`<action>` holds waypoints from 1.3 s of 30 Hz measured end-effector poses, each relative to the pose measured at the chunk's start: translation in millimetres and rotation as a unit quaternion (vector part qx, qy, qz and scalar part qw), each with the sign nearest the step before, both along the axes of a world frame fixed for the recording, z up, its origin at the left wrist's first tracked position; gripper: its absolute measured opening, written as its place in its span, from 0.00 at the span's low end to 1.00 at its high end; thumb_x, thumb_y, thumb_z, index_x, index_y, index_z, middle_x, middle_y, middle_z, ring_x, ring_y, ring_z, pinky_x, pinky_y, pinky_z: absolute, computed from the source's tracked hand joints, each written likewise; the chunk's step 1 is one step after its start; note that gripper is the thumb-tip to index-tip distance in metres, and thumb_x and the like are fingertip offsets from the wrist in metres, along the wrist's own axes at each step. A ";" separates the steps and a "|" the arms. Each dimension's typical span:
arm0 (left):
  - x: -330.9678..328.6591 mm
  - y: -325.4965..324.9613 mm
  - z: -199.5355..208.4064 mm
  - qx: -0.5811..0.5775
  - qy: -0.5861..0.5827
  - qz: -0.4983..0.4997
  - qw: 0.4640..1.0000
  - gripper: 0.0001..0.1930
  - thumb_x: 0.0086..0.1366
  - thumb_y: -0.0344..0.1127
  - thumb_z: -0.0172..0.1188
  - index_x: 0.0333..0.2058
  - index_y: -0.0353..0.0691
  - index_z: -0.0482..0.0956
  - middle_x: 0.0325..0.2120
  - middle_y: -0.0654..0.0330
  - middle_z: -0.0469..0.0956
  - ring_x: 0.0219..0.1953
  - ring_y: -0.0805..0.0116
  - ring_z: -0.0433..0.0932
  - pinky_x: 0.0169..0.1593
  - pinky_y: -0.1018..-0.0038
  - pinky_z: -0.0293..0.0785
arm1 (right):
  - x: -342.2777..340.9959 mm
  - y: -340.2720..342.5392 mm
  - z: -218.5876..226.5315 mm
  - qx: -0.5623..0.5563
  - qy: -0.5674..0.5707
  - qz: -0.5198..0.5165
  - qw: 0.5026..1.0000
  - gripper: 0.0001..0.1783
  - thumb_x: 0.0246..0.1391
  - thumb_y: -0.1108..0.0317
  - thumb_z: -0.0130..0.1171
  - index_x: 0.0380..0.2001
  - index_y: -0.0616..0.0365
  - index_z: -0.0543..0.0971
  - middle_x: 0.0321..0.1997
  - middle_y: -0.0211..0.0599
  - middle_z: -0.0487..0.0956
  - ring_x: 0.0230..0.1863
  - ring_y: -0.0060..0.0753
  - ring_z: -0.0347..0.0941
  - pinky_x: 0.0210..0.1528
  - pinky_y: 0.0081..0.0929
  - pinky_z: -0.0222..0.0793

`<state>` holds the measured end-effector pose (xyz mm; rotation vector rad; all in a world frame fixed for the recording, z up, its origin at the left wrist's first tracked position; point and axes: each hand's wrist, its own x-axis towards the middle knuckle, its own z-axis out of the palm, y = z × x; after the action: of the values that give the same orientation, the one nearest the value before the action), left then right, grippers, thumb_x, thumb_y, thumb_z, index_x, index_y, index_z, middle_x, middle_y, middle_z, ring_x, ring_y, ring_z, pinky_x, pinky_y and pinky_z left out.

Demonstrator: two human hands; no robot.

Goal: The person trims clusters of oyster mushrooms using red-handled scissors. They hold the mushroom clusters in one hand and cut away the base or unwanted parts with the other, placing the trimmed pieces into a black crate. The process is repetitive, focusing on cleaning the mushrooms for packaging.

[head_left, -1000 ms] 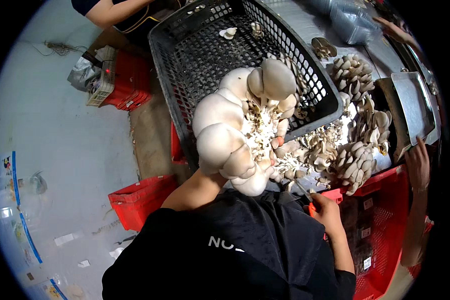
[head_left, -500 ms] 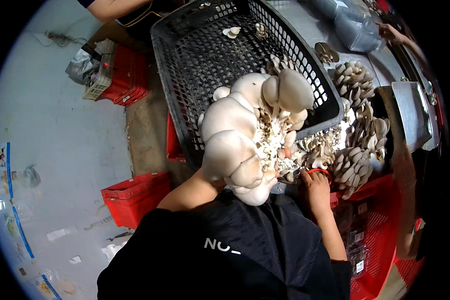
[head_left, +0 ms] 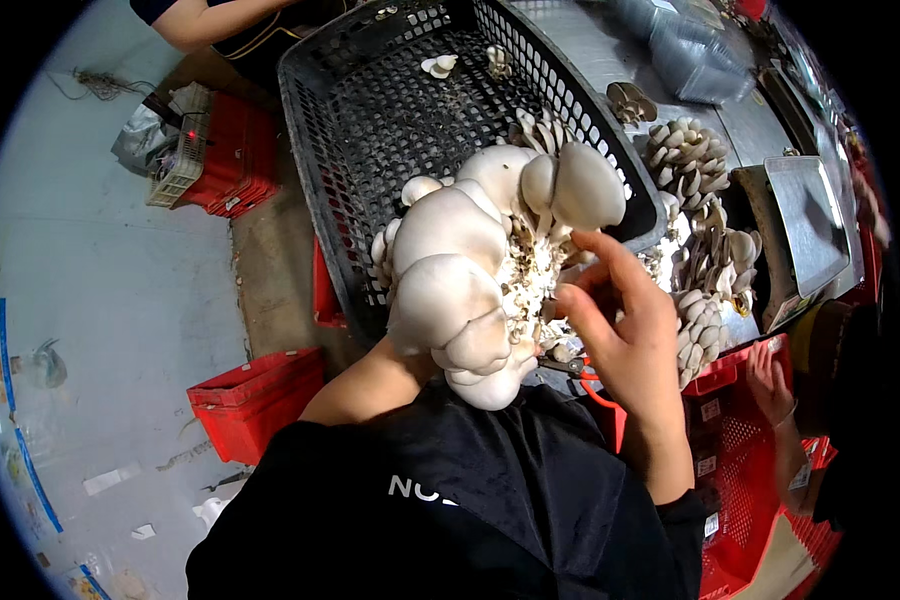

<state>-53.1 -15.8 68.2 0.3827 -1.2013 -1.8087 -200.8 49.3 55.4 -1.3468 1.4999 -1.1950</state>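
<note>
A large cluster of pale oyster mushrooms (head_left: 450,230) hangs in front of me, its cut, crumbly stem side turned to the right. My left hand (head_left: 402,362) supports it from below and behind; the caps cover the fingers. On the stem side, my right hand (head_left: 625,315) is open, with thumb and forefinger apart. Its fingertips are close to the stems; whether they touch is unclear. Below that hand lies a pair of red-handled scissors (head_left: 588,375), among small mushroom pieces.
A black perforated crate (head_left: 315,170) stands ahead, with a few small mushrooms inside. Grey mushroom clusters (head_left: 687,160) and clear plastic boxes (head_left: 700,65) sit on the metal table at right. Red crates (head_left: 255,400) stand on both sides. A co-worker's hand (head_left: 770,385) shows at right, another person's arm at top left.
My right hand has left the red-handled scissors and risen to the stem side of the cluster, its fingers spreading. The cluster stays in my left hand. A co-worker's hand has appeared over the right red crate.
</note>
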 end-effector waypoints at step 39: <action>41.3 -9.2 -55.6 -0.605 -0.272 0.197 0.722 0.17 0.37 0.42 0.66 0.27 0.48 0.70 0.35 0.60 0.68 0.33 0.60 0.66 0.33 0.65 0.61 | 18.1 6.9 -35.0 0.006 -0.102 -0.024 0.995 0.13 0.47 0.71 0.67 0.34 0.64 0.76 0.22 0.31 0.75 0.24 0.20 0.70 0.28 0.21 0.67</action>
<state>-11.8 -25.0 12.6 0.3334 -2.2095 -0.2588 -182.6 56.2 20.3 -1.1494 1.3986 -1.3096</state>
